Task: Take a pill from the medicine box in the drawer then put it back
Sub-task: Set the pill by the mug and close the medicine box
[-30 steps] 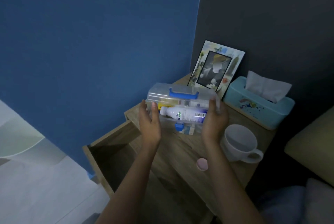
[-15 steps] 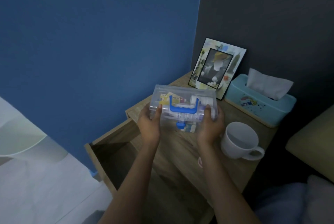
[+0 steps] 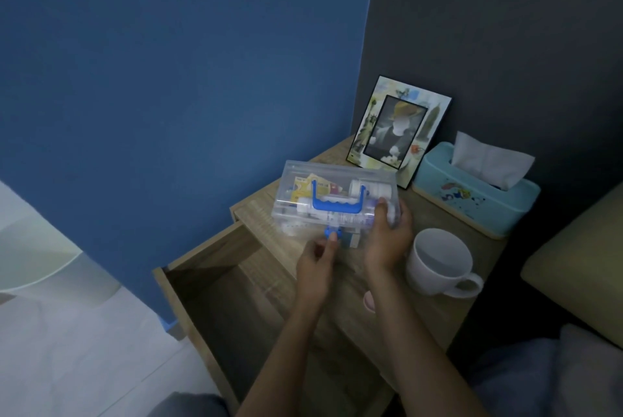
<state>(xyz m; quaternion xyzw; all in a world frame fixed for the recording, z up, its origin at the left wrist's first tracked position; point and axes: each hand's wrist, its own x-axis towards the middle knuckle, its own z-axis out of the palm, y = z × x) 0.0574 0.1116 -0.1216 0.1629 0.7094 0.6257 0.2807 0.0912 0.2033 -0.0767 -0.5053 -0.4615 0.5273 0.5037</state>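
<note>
A clear plastic medicine box [image 3: 303, 187] with a blue handle and a blue front latch [image 3: 332, 232] rests on the wooden nightstand [image 3: 448, 308], lid shut, with bottles and packets visible inside. My right hand [image 3: 387, 238] grips the box's right end. My left hand [image 3: 317, 268] is at the front, its fingertips touching the blue latch. The drawer [image 3: 215, 285] below stands pulled out and looks dark inside.
A white mug [image 3: 438, 261] stands right of my right hand. A small pink round thing [image 3: 369, 302] lies near my right wrist. A picture frame [image 3: 399, 130] and a teal tissue box [image 3: 478, 194] sit at the back. A cushion [image 3: 580, 268] is at the right edge.
The box went from tilted in both hands to flat on the nightstand top. My left hand left the box's left end and moved to the front latch.
</note>
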